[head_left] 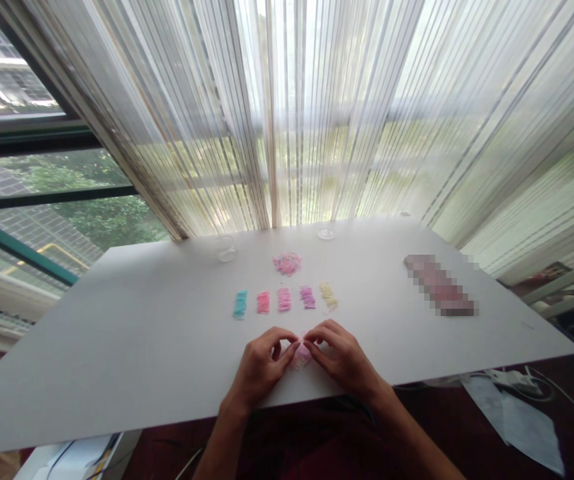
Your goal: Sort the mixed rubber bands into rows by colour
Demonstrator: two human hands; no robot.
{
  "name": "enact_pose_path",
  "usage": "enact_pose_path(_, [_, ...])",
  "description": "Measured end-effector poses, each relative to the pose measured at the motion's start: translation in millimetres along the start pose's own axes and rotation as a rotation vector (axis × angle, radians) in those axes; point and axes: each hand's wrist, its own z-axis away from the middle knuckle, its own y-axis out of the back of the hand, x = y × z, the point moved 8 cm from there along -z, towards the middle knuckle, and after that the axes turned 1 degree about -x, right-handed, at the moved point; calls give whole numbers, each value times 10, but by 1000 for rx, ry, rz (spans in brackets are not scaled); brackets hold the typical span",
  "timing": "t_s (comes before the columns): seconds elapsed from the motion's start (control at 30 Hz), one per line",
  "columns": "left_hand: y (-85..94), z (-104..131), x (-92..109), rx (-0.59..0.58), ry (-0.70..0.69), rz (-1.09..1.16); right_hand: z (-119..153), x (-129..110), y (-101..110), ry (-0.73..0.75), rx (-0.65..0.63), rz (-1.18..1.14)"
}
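My left hand [271,353] and my right hand [337,350] meet close to the table's front edge. Thumb and forefinger are pinched on each, and the fingertips almost touch. Between them shows a thin pink loop [303,335], which looks like a small elastic band, too small to be sure. Beneath the fingers lies a small pink pile [301,359], partly hidden by the hands. Ahead of the hands, small thin pieces lie in a row of separate bundles: teal [240,305], coral pink [263,303], pink [284,299], purple [307,297] and pale yellow [327,297].
Behind the row is a loose heap of mixed pink pieces [287,263]. A clear container [227,249] and a clear round lid or dish [326,233] stand at the back of the white table [131,333]. A blurred-out oblong object [439,285] lies at right. Striped curtains hang behind.
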Motion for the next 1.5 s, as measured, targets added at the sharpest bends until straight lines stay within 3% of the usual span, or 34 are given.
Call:
enact_pose_path(1.17, [35, 18, 16, 28, -14, -91, -22, -23, 22, -20, 16, 14])
enact_pose_path(1.5, [129, 37, 173, 28, -93, -230, -3, 17, -7, -34, -26, -1])
